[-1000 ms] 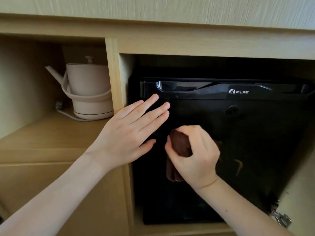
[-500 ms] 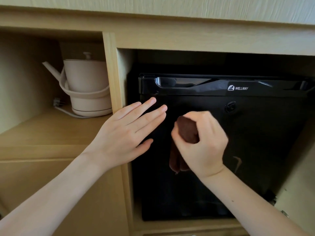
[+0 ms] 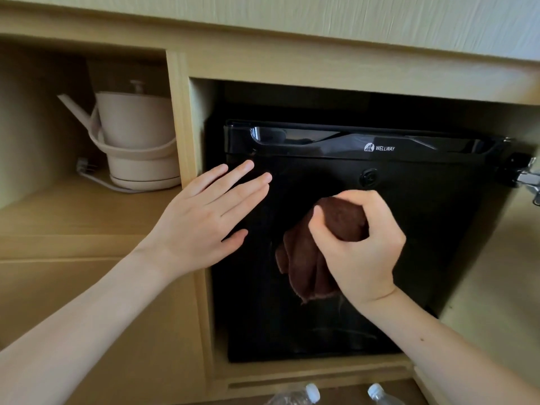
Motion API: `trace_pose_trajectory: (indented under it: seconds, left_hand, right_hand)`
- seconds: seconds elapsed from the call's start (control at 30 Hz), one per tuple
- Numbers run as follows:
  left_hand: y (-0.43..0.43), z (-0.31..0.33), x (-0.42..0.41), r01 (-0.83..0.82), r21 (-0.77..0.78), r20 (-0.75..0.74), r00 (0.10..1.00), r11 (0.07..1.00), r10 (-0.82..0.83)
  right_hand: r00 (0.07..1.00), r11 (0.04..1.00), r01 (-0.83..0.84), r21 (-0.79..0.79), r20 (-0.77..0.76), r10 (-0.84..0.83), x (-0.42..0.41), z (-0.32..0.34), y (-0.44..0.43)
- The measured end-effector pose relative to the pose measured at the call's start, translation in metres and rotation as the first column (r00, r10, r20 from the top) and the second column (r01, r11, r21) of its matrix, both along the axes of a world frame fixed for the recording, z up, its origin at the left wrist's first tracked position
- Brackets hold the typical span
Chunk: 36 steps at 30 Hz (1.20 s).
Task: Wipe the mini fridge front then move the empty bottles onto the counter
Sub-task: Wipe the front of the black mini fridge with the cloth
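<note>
A black mini fridge [image 3: 423, 229] with a glossy door sits in a wooden cabinet niche. My right hand [image 3: 362, 247] is closed around a bunched dark brown cloth [image 3: 306, 258] and presses it against the middle of the door, with the cloth's loose end hanging below. My left hand [image 3: 201, 220] lies flat with fingers spread on the fridge door's left edge, overlapping the wooden post. Two clear plastic bottles show only their capped tops at the bottom edge, one [image 3: 304, 396] left of the other [image 3: 380, 394].
A beige electric kettle [image 3: 137, 141] with its cord stands on the wooden shelf [image 3: 58, 217] in the left compartment. A wooden post [image 3: 181, 118] divides the compartments. A metal hinge [image 3: 526, 179] and the open cabinet door [image 3: 496, 287] are at the right.
My right hand has carried the cloth to the right and slightly up across the fridge door. The view has tilted down, bringing the bottle tops into sight. My left hand stays in place.
</note>
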<state>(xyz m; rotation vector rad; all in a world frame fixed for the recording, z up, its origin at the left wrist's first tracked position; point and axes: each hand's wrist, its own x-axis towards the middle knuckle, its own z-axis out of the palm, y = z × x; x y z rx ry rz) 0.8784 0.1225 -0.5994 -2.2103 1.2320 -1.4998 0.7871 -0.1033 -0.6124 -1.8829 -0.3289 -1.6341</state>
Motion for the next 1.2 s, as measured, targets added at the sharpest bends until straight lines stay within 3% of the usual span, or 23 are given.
trace_pose_trajectory:
  seconds: [0.1, 0.2, 0.3, 0.47, 0.53, 0.63, 0.7, 0.77, 0.87, 0.97, 1.07, 1.2]
  left_hand:
    - [-0.004, 0.001, 0.001, 0.027, 0.012, -0.007, 1.0, 1.0, -0.027]
    - [-0.006, 0.001, 0.001, 0.047, 0.027, -0.01, 0.999, 0.999, -0.047]
    - [-0.005, 0.002, 0.003, 0.05, 0.033, 0.006, 0.999, 0.998, -0.05]
    - [-0.007, 0.002, 0.0, 0.059, 0.009, 0.002, 0.998, 0.998, -0.059]
    - [-0.005, 0.0, -0.002, 0.061, 0.009, -0.007, 0.998, 0.998, -0.061]
    - [0.002, -0.001, -0.004, 0.062, 0.004, -0.021, 0.998, 0.998, -0.062]
    - [0.005, -0.001, -0.004, 0.065, -0.003, -0.026, 0.998, 0.998, -0.065]
    - [0.006, -0.001, -0.004, 0.061, -0.018, -0.028, 0.998, 0.998, -0.061]
    - [0.006, -0.002, -0.004, 0.035, -0.092, -0.002, 0.999, 0.995, -0.036]
    - [0.005, -0.004, -0.004, 0.031, -0.136, 0.019, 0.999, 0.99, -0.028]
    - [0.006, -0.005, -0.002, 0.029, -0.122, 0.023, 0.999, 0.992, -0.027]
    - [0.007, -0.004, -0.003, 0.01, -0.11, 0.012, 1.0, 0.994, -0.008]
  right_hand:
    - [0.996, 0.998, 0.045, -0.034, 0.082, -0.042, 0.009, 0.015, 0.001]
    - [0.993, 0.992, 0.104, -0.065, 0.068, -0.1, 0.03, 0.002, 0.018]
    - [0.998, 0.969, 0.064, -0.239, 0.014, -0.063, 0.045, -0.037, 0.041]
    - [0.992, 0.824, -0.026, -0.566, -0.117, -0.05, 0.037, -0.101, 0.041]
    - [0.987, 0.834, -0.057, -0.548, -0.159, -0.037, 0.031, -0.098, 0.035]
    - [0.988, 0.951, -0.073, -0.301, -0.154, 0.027, 0.021, -0.064, 0.033]
    - [0.995, 0.988, -0.072, -0.135, -0.075, 0.062, 0.014, -0.031, 0.029]
    - [0.998, 0.997, -0.042, -0.072, 0.047, 0.045, 0.01, 0.001, 0.025]
    - [0.988, 0.994, 0.052, -0.099, 0.149, -0.036, 0.022, 0.022, 0.029]
    - [0.987, 0.972, 0.128, -0.198, 0.126, -0.104, 0.04, 0.002, 0.044]
    - [0.993, 0.933, 0.097, -0.346, 0.099, -0.067, 0.048, -0.03, 0.049]
    - [0.998, 0.914, 0.056, -0.401, 0.03, -0.048, 0.048, -0.044, 0.041]
